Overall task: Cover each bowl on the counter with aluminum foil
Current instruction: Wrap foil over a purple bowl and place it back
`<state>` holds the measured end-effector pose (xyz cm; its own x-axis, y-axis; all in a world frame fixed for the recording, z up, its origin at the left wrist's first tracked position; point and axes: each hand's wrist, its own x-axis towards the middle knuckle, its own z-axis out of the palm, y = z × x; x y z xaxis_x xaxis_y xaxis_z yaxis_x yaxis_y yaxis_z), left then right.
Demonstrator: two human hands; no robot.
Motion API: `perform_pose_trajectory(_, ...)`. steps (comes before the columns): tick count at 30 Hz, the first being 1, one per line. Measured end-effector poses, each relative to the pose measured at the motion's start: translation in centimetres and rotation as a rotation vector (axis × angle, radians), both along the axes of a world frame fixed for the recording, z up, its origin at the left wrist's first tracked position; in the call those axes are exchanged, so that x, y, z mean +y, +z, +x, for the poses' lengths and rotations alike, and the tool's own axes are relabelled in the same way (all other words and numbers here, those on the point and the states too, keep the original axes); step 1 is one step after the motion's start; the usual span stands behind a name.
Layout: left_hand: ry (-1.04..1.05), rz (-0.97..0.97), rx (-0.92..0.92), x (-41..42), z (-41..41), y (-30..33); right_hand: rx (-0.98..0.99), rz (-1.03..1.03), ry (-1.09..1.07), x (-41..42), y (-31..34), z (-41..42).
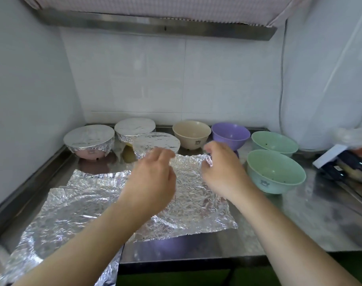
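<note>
Three bowls stand under foil at the back left: a pink one (89, 142), one behind it (134, 129) and a yellow one (156, 144). A beige bowl (191, 133), a purple bowl (230, 135) and two green bowls (275, 141) (276, 172) are uncovered. A crumpled foil sheet (192, 201) lies on the steel counter (279, 223) in front of them. My right hand (223, 170) pinches its far right corner. My left hand (153, 178), blurred, has its fingers curled at the sheet's far left corner.
More foil sheets (68, 207) lie overlapped at the left and hang over the counter's front edge. Dark packages and a white box (339, 162) sit at the far right under a plastic bag. Tiled walls close in the back and left.
</note>
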<state>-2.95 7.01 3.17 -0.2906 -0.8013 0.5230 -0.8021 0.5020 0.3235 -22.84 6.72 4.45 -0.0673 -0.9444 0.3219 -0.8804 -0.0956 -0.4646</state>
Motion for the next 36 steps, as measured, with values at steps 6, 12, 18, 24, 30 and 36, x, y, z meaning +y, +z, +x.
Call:
perform_pose_trajectory(6, -0.018, 0.274, -0.317, -0.5, -1.2, -3.3, 0.099, 0.121, 0.277, 0.7, -3.5, 3.8)
perform_pose_trajectory(12, 0.006, 0.277, -0.332, -2.0, -0.8, -4.9, 0.269, 0.061, 0.195, -0.4, -5.5, 3.1)
perform_pose_trajectory(18, 0.047, 0.286, -0.199, -2.1, -1.1, -4.7, 0.314, 0.089, 0.204, -0.9, -5.8, 3.0)
perform_pose_trajectory(24, 0.062, 0.326, -0.185, -1.2, -1.2, -4.4, 0.28, 0.081, 0.247, -0.4, -5.6, 2.9)
perform_pose_trajectory(30, 0.096, 0.305, -0.122, 0.4, -1.5, -3.7, 0.23, 0.103, 0.351, 0.0, -4.6, 1.9)
perform_pose_trajectory(36, 0.008, 0.164, -0.29, -0.2, -1.5, -4.7, 0.219, 0.029, 0.324, 0.3, -5.8, 2.6)
